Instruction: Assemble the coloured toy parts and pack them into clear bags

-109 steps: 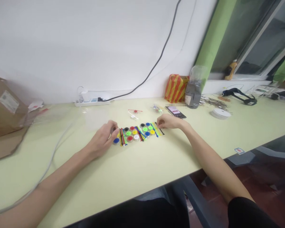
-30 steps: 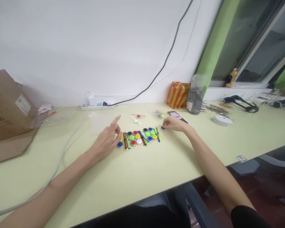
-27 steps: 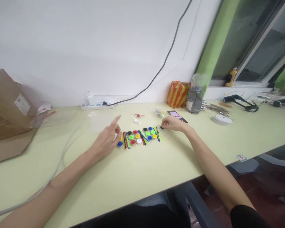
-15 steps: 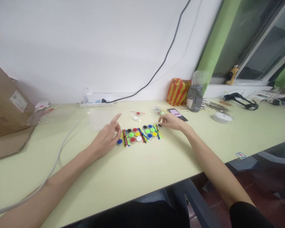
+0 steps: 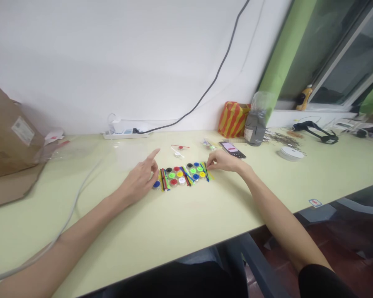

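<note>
Flanking a bright strip of capped discs [image 5: 173,182], two bare hands work at a pale table [image 5: 205,223]

The left hand [image 5: 140,178] lies at the near-left end of the strip, its index finger stretched out and away from the others, which curl in. Just beside its fingertips sits a blue-topped disc [image 5: 156,185]; I can't make out whether they touch it, or whether anything is under the palm.

The right hand [image 5: 219,160] comes down at the other end, fingers bent and their tips close together at the edge of the right-hand stick bundle [image 5: 207,173]. Whether they grip anything is hidden from this angle.

Between the hands, the discs lie flat in two clusters — black, red, green, yellow and white tops in the left one; black, blue, green and yellow in the right. Thin coloured sticks divide them: a left-hand stick bundle [image 5: 164,180] beside the blue-topped disc, and a middle stick bundle [image 5: 186,176] with some sticks crossing.

Farther back on the table, a red stick with a red disc [image 5: 180,147] lies near a white stick with a white disc [image 5: 177,155]. To their right are a clear packet of coloured bits [image 5: 209,145] and a phone [image 5: 232,150] with its screen lit — behind it stand a red-and-yellow striped bag [image 5: 231,120] and a grey container [image 5: 255,129].
</note>
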The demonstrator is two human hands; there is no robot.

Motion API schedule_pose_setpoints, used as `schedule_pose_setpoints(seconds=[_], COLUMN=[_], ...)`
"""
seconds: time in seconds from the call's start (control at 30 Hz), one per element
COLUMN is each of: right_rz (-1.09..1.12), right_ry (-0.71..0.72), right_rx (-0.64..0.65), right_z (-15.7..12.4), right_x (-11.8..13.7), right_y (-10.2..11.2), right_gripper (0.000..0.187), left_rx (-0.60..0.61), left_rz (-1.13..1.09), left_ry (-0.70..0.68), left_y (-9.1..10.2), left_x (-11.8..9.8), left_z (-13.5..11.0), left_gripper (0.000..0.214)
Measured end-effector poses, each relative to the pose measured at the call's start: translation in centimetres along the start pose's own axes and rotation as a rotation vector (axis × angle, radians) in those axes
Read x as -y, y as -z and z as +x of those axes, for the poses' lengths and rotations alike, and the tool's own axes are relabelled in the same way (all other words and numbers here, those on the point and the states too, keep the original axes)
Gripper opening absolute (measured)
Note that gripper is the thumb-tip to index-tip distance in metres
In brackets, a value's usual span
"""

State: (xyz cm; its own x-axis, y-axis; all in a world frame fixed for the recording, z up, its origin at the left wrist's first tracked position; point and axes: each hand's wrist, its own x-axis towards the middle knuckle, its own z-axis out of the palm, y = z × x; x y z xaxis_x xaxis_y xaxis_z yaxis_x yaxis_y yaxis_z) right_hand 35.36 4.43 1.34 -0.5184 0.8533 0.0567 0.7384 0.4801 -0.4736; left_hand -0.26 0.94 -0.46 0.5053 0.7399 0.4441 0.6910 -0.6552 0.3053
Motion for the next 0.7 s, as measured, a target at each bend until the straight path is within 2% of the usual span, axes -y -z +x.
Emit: schedule_pose_setpoints(seconds=[0.27,0.7], right_rz=[0.007,0.008], right_ry=[-0.046,-0.034], right_rx=[-0.008,-0.005], right_z=[-0.03,0.06], right_x=[-0.1,0.02], right_y=[-0.31,-0.47], right_gripper=[0.01,0.011], left_rx=[0.003,0.024], left_rz=[0.011,-0.003], left_ry=[0.0,0.015], left_y=[0.09,0.04], left_x=[-0.01,-0.04], left_z=[0.0,0.0], left_gripper=[0.066,0.066])
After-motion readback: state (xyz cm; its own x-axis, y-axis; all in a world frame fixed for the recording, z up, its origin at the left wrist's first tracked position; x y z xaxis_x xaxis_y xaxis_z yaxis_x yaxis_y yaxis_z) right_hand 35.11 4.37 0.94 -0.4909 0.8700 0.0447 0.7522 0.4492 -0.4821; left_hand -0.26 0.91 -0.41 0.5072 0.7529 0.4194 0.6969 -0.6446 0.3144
